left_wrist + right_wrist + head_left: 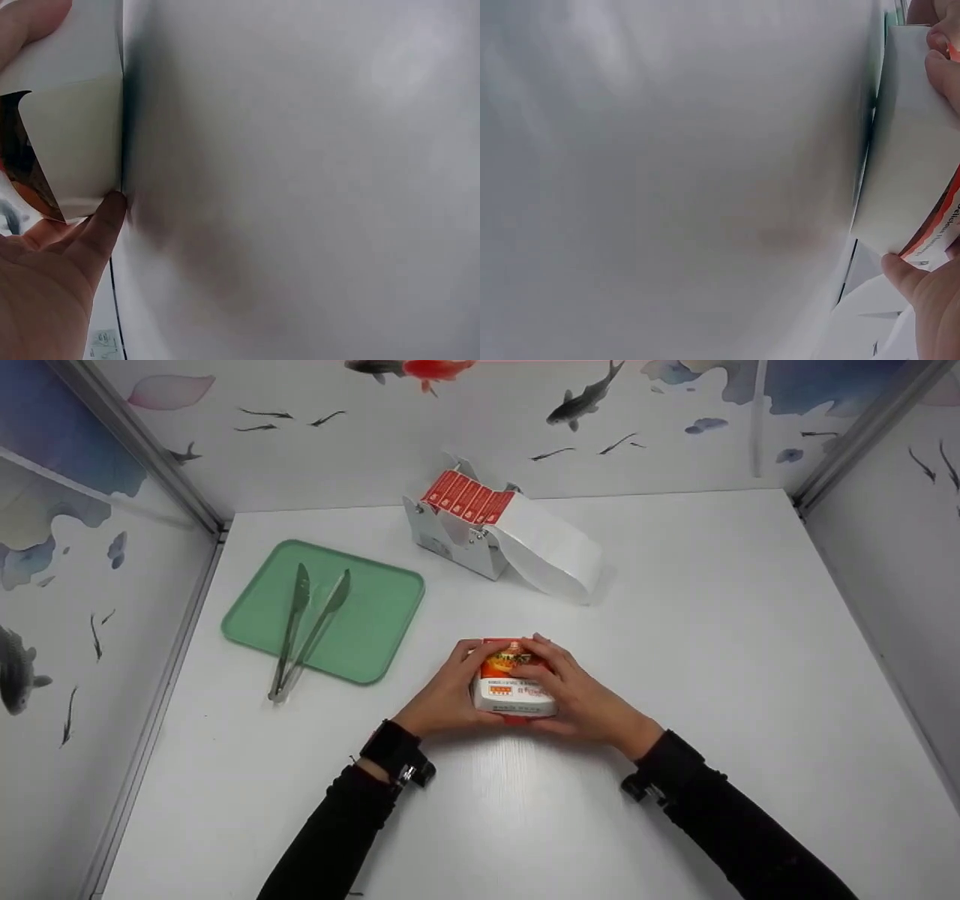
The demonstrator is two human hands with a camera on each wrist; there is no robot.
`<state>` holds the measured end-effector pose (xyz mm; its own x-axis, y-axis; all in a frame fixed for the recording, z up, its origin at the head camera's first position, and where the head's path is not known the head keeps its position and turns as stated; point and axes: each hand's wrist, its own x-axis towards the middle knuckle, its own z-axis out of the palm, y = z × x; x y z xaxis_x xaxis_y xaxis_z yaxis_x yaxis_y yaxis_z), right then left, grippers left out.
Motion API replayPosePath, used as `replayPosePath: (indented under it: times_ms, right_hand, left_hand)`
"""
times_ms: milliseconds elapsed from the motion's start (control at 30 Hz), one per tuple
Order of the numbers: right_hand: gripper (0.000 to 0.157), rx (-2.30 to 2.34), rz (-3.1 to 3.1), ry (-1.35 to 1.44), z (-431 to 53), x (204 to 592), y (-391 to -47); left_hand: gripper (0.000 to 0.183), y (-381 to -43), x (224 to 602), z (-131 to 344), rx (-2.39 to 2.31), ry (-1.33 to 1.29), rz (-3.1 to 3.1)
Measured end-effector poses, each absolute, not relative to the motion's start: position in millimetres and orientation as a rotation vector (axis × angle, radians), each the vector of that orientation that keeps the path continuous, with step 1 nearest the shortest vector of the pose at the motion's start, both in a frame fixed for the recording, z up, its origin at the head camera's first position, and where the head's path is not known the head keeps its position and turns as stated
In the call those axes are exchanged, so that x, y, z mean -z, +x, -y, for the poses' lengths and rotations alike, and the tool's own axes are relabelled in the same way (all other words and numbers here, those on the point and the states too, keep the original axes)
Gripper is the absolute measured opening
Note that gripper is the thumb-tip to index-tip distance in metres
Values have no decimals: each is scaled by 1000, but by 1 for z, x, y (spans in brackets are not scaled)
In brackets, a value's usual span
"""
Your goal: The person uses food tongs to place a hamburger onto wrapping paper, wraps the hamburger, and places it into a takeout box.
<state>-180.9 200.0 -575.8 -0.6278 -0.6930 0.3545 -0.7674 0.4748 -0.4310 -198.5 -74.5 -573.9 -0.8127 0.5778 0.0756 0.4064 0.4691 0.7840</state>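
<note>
In the head view a red and white burger box (510, 701) with printed lettering sits in the middle of the white table. My left hand (448, 699) holds its left side, fingers over the upper edge and thumb low near the front. From the right, my right hand (589, 701) grips the same box, with fingers across its top and thumb at the front. The left wrist view shows the box's white side (71, 142) and a dark gap in the carton. Pale cardboard (911, 142) and a red printed edge appear in the right wrist view.
A green tray (375, 637) lies to the left, with metal tongs (289, 637) across it, their joined end over the table. Behind the box stands a metal dispenser (457, 544) of red labels (469, 499), its white strip (551, 547) curling right. Printed walls enclose the table.
</note>
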Motion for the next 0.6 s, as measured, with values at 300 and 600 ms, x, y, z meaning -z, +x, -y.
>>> replayPosePath:
  times_ms: [300,600]
  right_hand:
    - [69,-1344,2800,1011,-203,553,-177]
    - [69,-1688,2862,757,-190,529,-188]
  left_hand:
    - [101,-198,557,77,-1336,695,-2363]
    - [95,-194,550,65,-1694,462,-2208]
